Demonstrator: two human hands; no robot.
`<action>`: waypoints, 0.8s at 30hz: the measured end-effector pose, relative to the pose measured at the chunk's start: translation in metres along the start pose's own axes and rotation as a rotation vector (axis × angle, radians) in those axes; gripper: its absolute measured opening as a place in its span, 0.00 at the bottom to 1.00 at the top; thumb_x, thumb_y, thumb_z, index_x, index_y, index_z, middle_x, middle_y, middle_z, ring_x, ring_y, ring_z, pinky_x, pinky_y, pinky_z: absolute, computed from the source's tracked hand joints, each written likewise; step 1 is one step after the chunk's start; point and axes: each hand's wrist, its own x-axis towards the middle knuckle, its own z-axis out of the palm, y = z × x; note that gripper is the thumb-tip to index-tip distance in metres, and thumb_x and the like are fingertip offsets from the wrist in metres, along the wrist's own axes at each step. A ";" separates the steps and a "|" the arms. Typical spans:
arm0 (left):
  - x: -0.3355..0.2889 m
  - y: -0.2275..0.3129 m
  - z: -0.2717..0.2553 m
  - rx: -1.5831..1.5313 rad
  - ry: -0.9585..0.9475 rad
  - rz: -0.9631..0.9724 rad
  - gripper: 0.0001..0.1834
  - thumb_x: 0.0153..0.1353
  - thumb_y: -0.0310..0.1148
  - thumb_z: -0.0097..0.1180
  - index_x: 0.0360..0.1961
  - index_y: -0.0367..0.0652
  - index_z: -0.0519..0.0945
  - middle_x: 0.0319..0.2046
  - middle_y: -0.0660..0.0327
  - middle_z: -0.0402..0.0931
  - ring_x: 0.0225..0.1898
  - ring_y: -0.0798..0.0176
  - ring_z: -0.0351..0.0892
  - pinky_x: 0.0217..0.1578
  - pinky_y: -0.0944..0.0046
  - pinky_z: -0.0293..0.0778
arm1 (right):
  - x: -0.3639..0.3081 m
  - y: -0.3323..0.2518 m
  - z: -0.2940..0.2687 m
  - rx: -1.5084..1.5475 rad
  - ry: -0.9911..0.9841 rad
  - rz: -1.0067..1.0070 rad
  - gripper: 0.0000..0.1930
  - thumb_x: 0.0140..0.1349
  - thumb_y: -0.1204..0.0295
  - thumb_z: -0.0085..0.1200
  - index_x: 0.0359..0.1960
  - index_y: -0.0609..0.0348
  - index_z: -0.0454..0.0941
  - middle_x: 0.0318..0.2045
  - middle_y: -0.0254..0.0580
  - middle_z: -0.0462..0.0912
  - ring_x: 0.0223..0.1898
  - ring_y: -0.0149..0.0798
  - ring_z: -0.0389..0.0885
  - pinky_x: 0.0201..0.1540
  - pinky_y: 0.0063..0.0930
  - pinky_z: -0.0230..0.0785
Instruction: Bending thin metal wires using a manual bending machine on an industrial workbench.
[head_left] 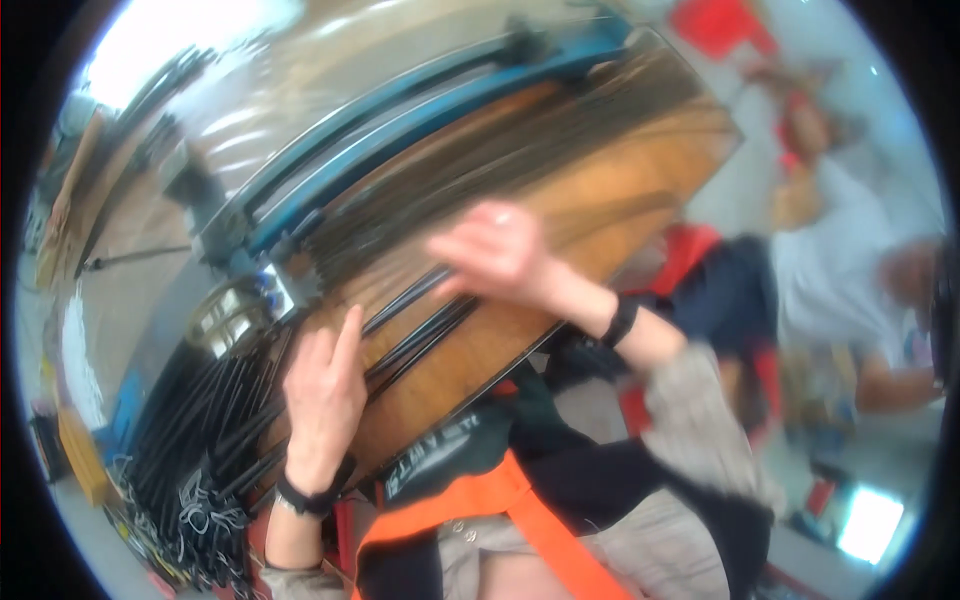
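whole view smeared by motion blur; right hand (500, 250) fingers indistinct; black rods (420, 320) partly hidden under both hands near bench edge.

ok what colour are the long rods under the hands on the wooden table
Black. The rods lie on the brown wooden table, shown in the head view, though it's blurred.

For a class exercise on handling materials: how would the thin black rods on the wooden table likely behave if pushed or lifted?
The black rods look long, thin and round, so they would probably roll across the wooden table when pushed. Being so slender, they may flex if lifted at one end. The left hand and right hand rest near them; blur hides finer detail.
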 end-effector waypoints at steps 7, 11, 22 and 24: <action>0.026 0.009 -0.054 0.066 -0.077 0.017 0.21 0.54 0.22 0.59 0.52 0.43 0.79 0.27 0.57 0.70 0.29 0.55 0.73 0.29 0.56 0.73 | -0.011 0.024 -0.014 -0.144 0.206 0.014 0.16 0.59 0.57 0.61 0.46 0.49 0.81 0.25 0.32 0.74 0.27 0.34 0.75 0.27 0.31 0.70; 0.026 -0.031 -0.124 0.252 0.118 0.000 0.19 0.57 0.19 0.56 0.51 0.39 0.79 0.30 0.54 0.73 0.32 0.52 0.74 0.32 0.56 0.72 | -0.033 0.072 -0.018 -0.196 0.240 0.056 0.12 0.63 0.63 0.59 0.46 0.50 0.81 0.29 0.36 0.77 0.26 0.36 0.76 0.26 0.32 0.71; -0.026 -0.111 -0.230 0.448 0.426 -0.281 0.16 0.66 0.22 0.51 0.54 0.39 0.78 0.39 0.48 0.79 0.39 0.49 0.79 0.42 0.56 0.73 | 0.198 -0.010 0.102 0.665 0.021 0.264 0.05 0.66 0.73 0.54 0.40 0.59 0.80 0.29 0.41 0.85 0.31 0.34 0.84 0.35 0.27 0.76; -0.051 -0.114 -0.229 0.445 0.442 -0.319 0.16 0.66 0.22 0.52 0.55 0.40 0.78 0.39 0.48 0.79 0.38 0.49 0.79 0.41 0.56 0.73 | 0.226 -0.023 0.128 0.874 0.110 0.055 0.03 0.64 0.74 0.58 0.36 0.60 0.80 0.28 0.40 0.86 0.30 0.32 0.85 0.32 0.24 0.76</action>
